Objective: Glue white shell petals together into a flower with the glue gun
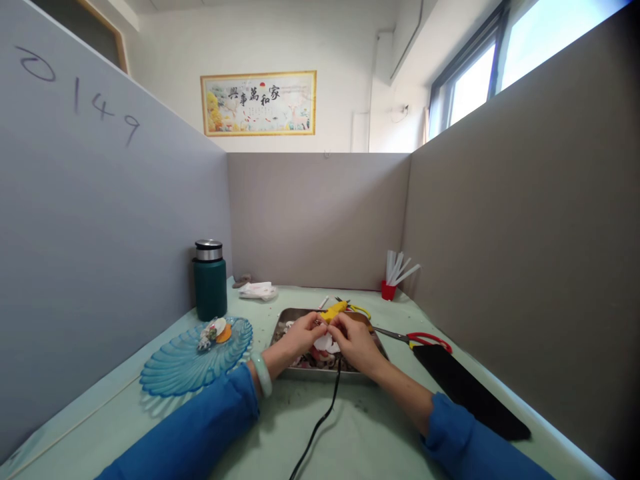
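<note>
Over a metal tray (327,375) of shell-like pieces, my left hand (304,333) and my right hand (356,341) meet with their fingertips pinched together. Whatever small thing is between them is too hidden to name. Just below the fingers, white shell-like pieces (326,343) show in the tray. A yellow glue gun (334,311) lies at the tray's far side, beyond my fingers. The black cord (321,421) runs from the tray toward me. To the left, a blue scalloped glass plate (185,363) carries a small cluster of shells (216,332).
A green bottle (211,287) stands behind the plate. Red-handled scissors (425,340) and a black flat item (470,390) lie right of the tray. A red cup (389,291) holds white sticks at the back right. A plastic packet (257,291) lies at the back. Grey partitions (320,220) enclose the table.
</note>
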A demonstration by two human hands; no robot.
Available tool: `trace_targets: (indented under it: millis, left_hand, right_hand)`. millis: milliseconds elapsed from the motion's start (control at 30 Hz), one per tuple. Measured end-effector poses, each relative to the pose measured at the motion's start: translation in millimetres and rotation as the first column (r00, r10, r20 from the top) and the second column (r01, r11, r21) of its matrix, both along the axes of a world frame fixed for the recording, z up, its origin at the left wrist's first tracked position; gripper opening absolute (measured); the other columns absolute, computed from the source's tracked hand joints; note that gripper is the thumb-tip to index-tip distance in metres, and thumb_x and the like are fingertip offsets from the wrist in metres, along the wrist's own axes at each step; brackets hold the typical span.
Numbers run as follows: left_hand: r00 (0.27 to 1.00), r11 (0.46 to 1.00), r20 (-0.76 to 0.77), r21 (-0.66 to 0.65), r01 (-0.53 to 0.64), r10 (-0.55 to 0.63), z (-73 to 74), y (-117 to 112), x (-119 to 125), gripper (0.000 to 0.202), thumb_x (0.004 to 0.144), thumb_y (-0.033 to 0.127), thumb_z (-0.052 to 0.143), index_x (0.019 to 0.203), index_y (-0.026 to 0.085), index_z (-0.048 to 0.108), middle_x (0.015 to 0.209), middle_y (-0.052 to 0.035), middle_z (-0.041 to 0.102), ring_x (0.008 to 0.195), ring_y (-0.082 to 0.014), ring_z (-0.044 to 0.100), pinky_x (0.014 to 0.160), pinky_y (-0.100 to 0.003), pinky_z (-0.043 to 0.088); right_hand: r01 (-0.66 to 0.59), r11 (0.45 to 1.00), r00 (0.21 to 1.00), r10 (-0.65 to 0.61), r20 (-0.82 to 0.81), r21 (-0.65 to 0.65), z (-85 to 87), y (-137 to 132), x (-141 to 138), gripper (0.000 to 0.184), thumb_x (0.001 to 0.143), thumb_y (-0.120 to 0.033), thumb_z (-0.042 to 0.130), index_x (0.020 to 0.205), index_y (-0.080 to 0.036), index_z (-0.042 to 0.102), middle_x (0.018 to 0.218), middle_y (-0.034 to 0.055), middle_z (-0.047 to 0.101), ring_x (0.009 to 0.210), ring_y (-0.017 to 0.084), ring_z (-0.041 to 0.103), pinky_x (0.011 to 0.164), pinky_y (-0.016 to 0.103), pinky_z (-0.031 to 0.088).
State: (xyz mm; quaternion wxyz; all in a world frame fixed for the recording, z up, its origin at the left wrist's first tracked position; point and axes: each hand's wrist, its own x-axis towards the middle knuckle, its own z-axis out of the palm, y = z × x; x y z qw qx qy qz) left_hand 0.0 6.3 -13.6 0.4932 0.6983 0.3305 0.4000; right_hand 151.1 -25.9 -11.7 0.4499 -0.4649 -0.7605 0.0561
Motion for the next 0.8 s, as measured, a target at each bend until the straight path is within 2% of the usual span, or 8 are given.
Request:
trace_targets:
  millis: [333, 800]
  left_hand:
    - [1.000, 0.999, -0.002, 0.043, -0.012, 0.012, -3.6, 3.3, -1.0, 0.034, 0.070, 0.044, 0.056, 0.084, 0.014, 0.048, 0.070, -0.0005, 0.051, 0.053, -0.0113, 0.052, 0.040, -0.022, 0.044]
    - [1.000, 1.000, 0.019, -0.015, 0.005, -0.005, -6.4, 5.3, 0.0, 0.037, 0.069, 0.046, 0.057, 0.086, 0.015, 0.047, 0.067, -0.0002, 0.052, 0.053, -0.0114, 0.053, 0.040, -0.021, 0.044]
  right_hand:
    - [0.003, 1.000, 1.000, -0.003, -0.002, 0.009, -1.9, 0.9, 0.0, 0.014, 0.080, -0.027, 0.045, 0.071, -0.019, 0.051, 0.065, -0.0006, 0.059, 0.059, 0.011, 0.051, 0.055, 0.019, 0.033]
    - [0.012, 1.000, 1.000, -0.012, -0.008, -0.002, -1.2, 0.0, -0.5, 0.014, 0.080, -0.029, 0.045, 0.072, -0.019, 0.053, 0.065, -0.0001, 0.059, 0.060, 0.012, 0.052, 0.055, 0.020, 0.034]
